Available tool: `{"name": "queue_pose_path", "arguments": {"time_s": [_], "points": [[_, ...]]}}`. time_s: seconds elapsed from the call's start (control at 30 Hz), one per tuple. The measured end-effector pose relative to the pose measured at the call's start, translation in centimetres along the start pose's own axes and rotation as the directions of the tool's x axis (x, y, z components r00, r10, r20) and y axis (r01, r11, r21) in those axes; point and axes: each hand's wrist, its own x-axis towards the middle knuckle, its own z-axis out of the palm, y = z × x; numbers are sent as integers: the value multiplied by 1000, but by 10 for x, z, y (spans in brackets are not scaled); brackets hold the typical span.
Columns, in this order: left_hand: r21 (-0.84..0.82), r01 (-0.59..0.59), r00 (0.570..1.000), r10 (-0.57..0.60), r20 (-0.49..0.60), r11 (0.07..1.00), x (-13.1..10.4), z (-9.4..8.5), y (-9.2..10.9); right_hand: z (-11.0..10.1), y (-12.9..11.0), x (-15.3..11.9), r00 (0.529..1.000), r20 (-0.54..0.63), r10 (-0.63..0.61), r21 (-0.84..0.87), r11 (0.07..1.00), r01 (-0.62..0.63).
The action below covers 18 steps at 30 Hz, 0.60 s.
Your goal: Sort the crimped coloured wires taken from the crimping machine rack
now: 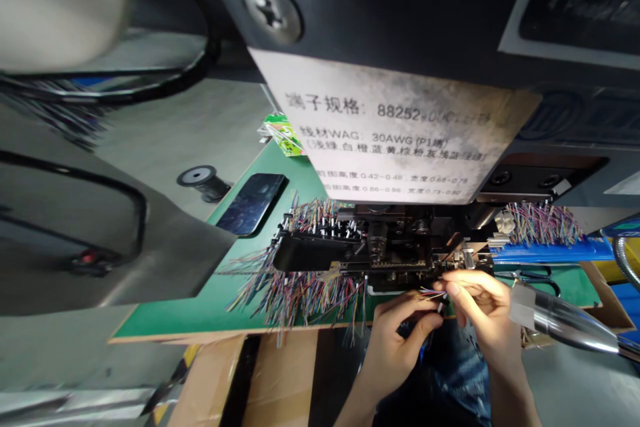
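My left hand (403, 330) is closed on a multi-wire cable, its thumb and fingers around the dark end. Thin coloured wires (431, 293) fan out of the cable toward my right hand (480, 300). That hand is closed too, its thumb and forefinger pinched at the wires' tips, just in front of the crimping machine's press (395, 257). Which single wire lies between those fingertips is too small to make out. A large heap of cables with loose coloured ends (305, 297) lies left of my hands, partly behind the machine.
The machine's dark housing with a white label (395, 140) fills the upper view. A phone (253, 203) and a black spool (203, 180) are at left. More wires (543, 223) sit right, near scissors (537, 277) and a metal lamp-like tube (570, 323). Cardboard boxes (280, 380) stand below the green table (165, 320).
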Motion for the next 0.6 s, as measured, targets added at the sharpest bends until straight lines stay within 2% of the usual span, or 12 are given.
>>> {"name": "queue_pose_path", "arguments": {"time_s": [0.27,0.4,0.5,0.6], "points": [[-23,40,999,-39,24,999,-1,1,-2,1,0,1,1000,-9,-12,-17,1000,12],[3,29,998,-30,54,1000,0,-3,2,-4,2,0,999,31,-38,-89,995,41],[5,-13,988,12,155,1000,-2,-11,8,-9,2,-8,991,70,-114,-84,989,120],[-31,-74,963,79,258,997,-6,-18,14,-12,-1,-18,962,121,-243,51,970,238]]}}
